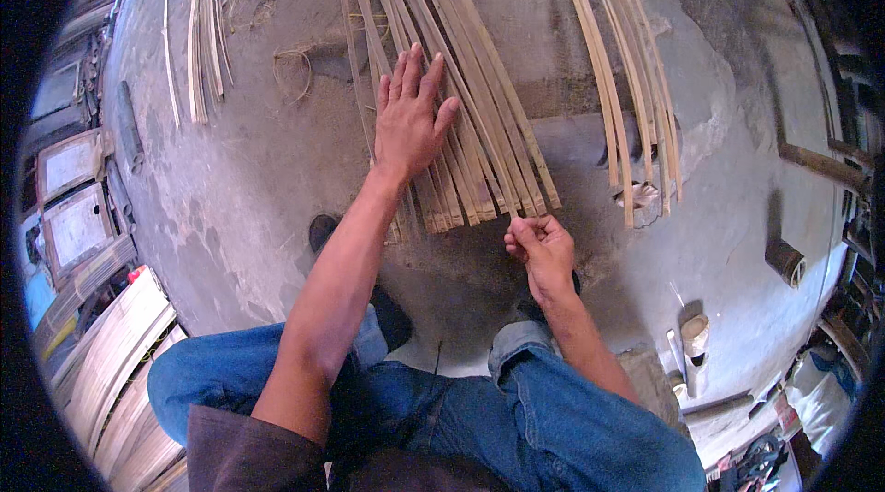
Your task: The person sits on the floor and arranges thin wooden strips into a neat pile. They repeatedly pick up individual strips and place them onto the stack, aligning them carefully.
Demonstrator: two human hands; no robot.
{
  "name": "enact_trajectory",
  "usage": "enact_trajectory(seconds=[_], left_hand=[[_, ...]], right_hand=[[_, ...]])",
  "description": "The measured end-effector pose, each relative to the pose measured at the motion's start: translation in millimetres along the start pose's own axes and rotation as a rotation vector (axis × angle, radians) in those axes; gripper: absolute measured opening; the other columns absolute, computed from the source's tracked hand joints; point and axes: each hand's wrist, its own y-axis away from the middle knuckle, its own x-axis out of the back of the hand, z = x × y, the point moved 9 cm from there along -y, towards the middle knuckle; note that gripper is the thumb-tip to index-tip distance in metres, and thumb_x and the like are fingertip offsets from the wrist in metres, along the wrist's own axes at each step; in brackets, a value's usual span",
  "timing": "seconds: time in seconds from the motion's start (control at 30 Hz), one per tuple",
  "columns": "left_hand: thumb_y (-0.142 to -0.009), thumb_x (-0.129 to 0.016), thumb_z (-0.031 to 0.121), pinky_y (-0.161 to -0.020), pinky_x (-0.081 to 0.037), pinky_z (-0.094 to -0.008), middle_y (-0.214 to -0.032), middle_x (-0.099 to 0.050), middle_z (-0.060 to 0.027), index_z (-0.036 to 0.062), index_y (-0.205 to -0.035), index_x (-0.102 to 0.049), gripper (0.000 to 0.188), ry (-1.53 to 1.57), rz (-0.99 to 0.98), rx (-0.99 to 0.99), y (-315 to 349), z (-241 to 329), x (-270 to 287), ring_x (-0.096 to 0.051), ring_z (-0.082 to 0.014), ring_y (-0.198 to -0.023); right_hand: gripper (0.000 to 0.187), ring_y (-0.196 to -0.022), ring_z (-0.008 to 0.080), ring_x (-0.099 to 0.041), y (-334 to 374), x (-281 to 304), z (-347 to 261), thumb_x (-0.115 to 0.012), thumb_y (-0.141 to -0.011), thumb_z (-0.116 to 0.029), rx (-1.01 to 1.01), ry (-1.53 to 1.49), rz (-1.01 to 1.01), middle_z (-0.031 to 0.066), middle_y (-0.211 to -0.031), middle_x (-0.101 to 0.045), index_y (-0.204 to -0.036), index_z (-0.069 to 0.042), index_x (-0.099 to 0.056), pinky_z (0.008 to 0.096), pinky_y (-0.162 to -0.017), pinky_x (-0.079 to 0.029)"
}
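Long bamboo strips (489, 105) lie side by side on the floor in front of me, their near ends roughly lined up. My left hand (412, 118) rests flat across the left part of these strips, fingers stretched out and thumb apart. At the near edge, my right hand (544, 252) is closed, with thumb and forefinger pinching the end of one strip. Its other fingers are curled in. The far ends of the strips run out of the picture at the top.
To the right lies another group of bamboo strips (636, 95); a thinner bundle (201, 40) is at the far left. Bamboo tube pieces (696, 335) stand at the lower right, near a short log (785, 263). Stacked flat slats (120, 372) fill the lower left.
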Motion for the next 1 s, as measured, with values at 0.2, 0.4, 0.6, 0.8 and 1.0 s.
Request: enact_trajectory(seconds=[0.2, 0.4, 0.6, 0.8, 1.0], left_hand=[[-0.095, -0.045, 0.043, -0.114, -0.016, -0.0480, -0.156, -0.018, -0.0080, 0.0186, -0.146, -0.033, 0.057, 0.003, -0.011, 0.003, 2.0, 0.7, 0.6, -0.019, -0.0282, -0.143], [-0.095, -0.045, 0.036, -0.114, -0.017, -0.0474, -0.156, -0.017, -0.0082, 0.0175, -0.144, -0.036, 0.053, -0.042, -0.022, -0.005, 2.9, -0.5, -0.4, -0.018, -0.0275, -0.143], [-0.095, -0.043, 0.025, -0.113, -0.020, -0.0459, -0.153, -0.025, -0.0113, 0.0191, -0.147, -0.030, 0.054, -0.012, -0.031, -0.048, -2.0, -7.5, -4.2, -0.024, -0.0302, -0.141], [-0.097, -0.044, 0.032, -0.113, -0.021, -0.0435, -0.151, -0.029, -0.0135, 0.0091, -0.145, -0.031, 0.055, 0.059, 0.045, -0.023, 4.0, -17.7, 7.2, -0.025, -0.0301, -0.140], [-0.094, -0.049, 0.027, -0.110, -0.026, -0.0436, -0.146, -0.034, -0.0179, 0.0013, -0.139, -0.038, 0.053, 0.134, 0.108, 0.097, 8.5, -39.5, 10.8, -0.033, -0.0341, -0.135]], right_hand=[[0.024, -0.073, 0.0128, -0.064, 3.5, -2.2, -2.0, -0.071, -0.085, -0.011, -0.032, -0.068, 0.014, 0.0064, -0.085, -0.064, -0.093, -0.009, -0.048, 0.0217, -0.060, -0.054], [0.030, -0.075, 0.0153, -0.065, 2.6, -12.3, 1.6, -0.072, -0.083, -0.009, -0.135, -0.112, 0.000, 0.0079, -0.086, -0.064, -0.091, -0.012, -0.042, 0.0244, -0.062, -0.055], [0.032, -0.077, 0.0199, -0.066, 12.3, -27.7, 10.3, -0.073, -0.081, -0.007, -0.160, -0.177, -0.103, 0.0102, -0.086, -0.065, -0.087, -0.012, -0.042, 0.0297, -0.066, -0.055], [0.033, -0.080, 0.0196, -0.066, 21.0, -50.8, 13.4, -0.072, -0.081, -0.003, -0.189, -0.181, -0.248, 0.0120, -0.087, -0.066, -0.085, -0.012, -0.041, 0.0298, -0.067, -0.055], [0.032, -0.079, 0.0182, -0.066, 32.1, -72.4, 6.8, -0.071, -0.081, -0.001, -0.171, -0.104, -0.359, 0.0118, -0.085, -0.066, -0.082, -0.012, -0.041, 0.0287, -0.068, -0.055]])
